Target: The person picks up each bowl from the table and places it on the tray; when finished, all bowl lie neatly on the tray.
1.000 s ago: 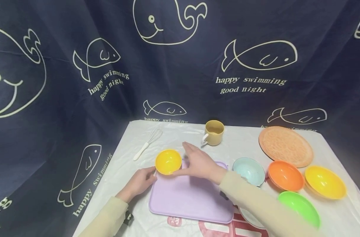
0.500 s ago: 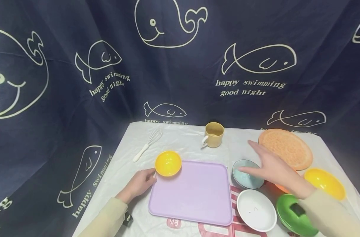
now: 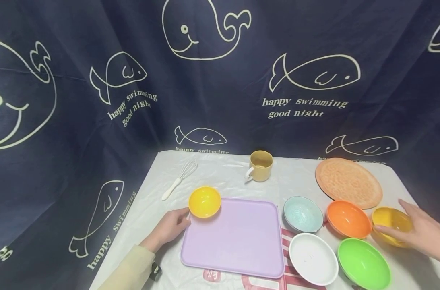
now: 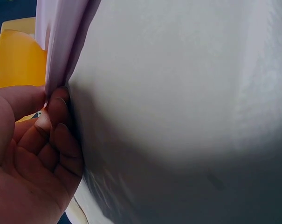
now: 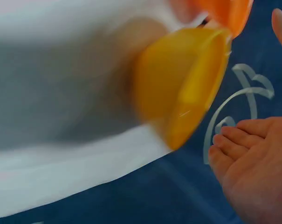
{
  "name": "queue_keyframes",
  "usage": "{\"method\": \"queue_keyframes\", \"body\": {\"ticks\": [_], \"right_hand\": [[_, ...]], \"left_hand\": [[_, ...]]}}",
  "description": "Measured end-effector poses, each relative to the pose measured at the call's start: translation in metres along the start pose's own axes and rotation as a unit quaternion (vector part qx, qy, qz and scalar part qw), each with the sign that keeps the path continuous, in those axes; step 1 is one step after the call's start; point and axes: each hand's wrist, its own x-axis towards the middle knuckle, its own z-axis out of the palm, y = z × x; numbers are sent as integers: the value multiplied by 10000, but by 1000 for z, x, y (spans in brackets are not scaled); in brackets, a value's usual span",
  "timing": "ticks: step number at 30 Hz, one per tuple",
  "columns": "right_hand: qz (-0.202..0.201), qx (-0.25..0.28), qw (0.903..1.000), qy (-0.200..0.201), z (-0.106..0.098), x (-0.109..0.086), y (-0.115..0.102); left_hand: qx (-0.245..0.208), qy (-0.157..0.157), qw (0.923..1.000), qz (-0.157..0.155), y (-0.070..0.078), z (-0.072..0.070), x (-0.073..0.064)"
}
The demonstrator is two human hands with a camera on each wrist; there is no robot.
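Observation:
My left hand [image 3: 169,228] pinches the left edge of a purple tray [image 3: 234,241]. The left wrist view shows the thumb and curled fingers on the tray's rim [image 4: 59,51]. At the tray's far left corner sits a small yellow bowl [image 3: 204,202], just beyond those fingers. On the far right, my right hand [image 3: 424,229] is over a larger yellow bowl [image 3: 386,217], its thumb and fingers spread and partly covering it. In the right wrist view, the right hand [image 5: 257,158] has extended fingers, and the yellow bowl [image 5: 178,84] is blurred.
Right of the tray stand a light blue bowl [image 3: 303,214], an orange bowl [image 3: 348,219], a white bowl [image 3: 313,259] and a green bowl [image 3: 364,264]. Behind them lies a round brown mat [image 3: 348,182]. A mug [image 3: 261,166] and a whisk [image 3: 180,180] are farther back.
My right hand has left the small yellow bowl and swept right, past the blue and orange bowls, to the larger yellow bowl. The left hand stays at the tray's edge.

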Motion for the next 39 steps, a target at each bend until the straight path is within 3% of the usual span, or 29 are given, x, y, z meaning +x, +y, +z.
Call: {"method": "queue_keyframes", "body": {"ticks": [4, 9, 18, 28, 39], "right_hand": [[237, 104, 9996, 121, 15, -17, 27], [291, 388, 9988, 120, 28, -29, 37], [696, 406, 9967, -26, 28, -25, 35], [811, 170, 9965, 82, 26, -23, 31], [663, 283, 9944, 768, 17, -19, 26]], "left_hand": [[-28, 0, 10000, 9, 1, 0, -1], [-5, 23, 10000, 34, 1, -1, -1], [-25, 26, 10000, 61, 1, -1, -1], [-81, -9, 10000, 28, 1, 0, -1], [-46, -5, 10000, 17, 1, -1, 0]]}}
